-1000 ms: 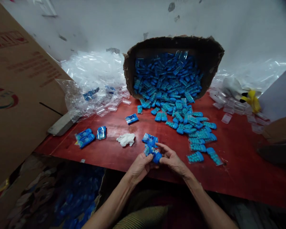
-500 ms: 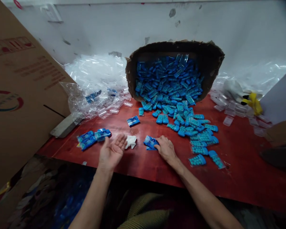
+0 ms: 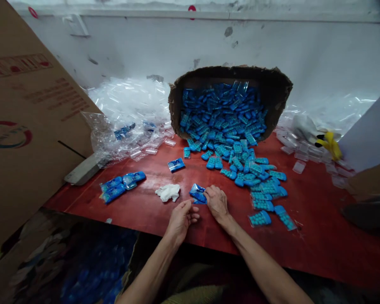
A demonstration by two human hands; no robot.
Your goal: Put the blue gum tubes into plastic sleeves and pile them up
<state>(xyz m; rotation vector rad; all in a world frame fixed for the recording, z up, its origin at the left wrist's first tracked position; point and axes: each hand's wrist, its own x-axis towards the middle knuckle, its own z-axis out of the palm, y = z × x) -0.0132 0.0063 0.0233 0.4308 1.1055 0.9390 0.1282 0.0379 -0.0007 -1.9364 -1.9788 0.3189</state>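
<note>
My right hand [image 3: 218, 202] pinches the edge of a small stack of flat blue printed wrappers [image 3: 197, 192] on the red table [image 3: 152, 215]. Just left of it, below the wrappers, my left hand [image 3: 180, 220] is loosely curled with its fingers slightly apart, and I see nothing in it. A crumpled white cloth or tissue [image 3: 167, 192] lies left of the wrappers. Farther left, several blue wrapped packs [image 3: 115, 191] rest side by side. Another flat blue wrapper [image 3: 176, 165] lies behind the white piece.
A torn cardboard box [image 3: 283, 90] on its side spills clear, blue-capped containers of turquoise balls [image 3: 256, 169]. Clear plastic pieces [image 3: 136, 101] are heaped at back left, more clear cases [image 3: 299, 166] at right. A tall carton [image 3: 38, 114] stands at left; a yellow-handled item [image 3: 332, 145] at right.
My left hand swung left, released the blue pack beside the other wrapped packs, and came back toward the middle. My right hand let go of that pack and moved onto the wrapper stack.
</note>
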